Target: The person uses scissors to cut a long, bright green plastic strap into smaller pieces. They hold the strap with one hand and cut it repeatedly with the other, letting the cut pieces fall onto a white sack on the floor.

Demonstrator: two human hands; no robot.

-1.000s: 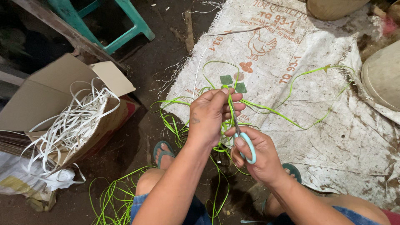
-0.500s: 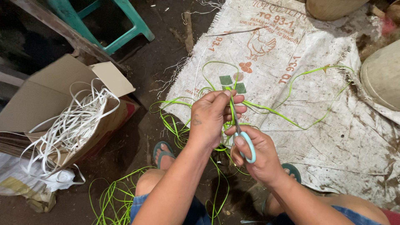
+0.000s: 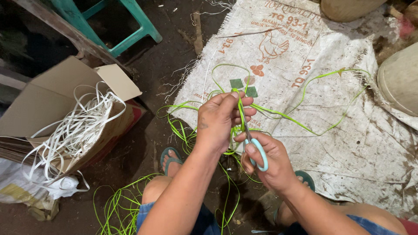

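My left hand (image 3: 220, 122) pinches a bright green plastic strip (image 3: 278, 114) between thumb and fingers, its end sticking up above the fingertips. My right hand (image 3: 266, 162) holds scissors with light blue handles (image 3: 257, 150); the blades point up toward the left fingers and lie against the strip. The strip runs on in long loops across a white woven sack (image 3: 348, 130) spread on the ground. More green strip (image 3: 117, 204) lies tangled by my knees and sandalled feet.
An open cardboard box (image 3: 52, 100) at the left holds a tangle of white plastic strips (image 3: 74, 130). A teal plastic stool (image 3: 130, 21) stands at the top left. Pale round containers (image 3: 400, 78) sit at the right edge. The ground is dark dirt.
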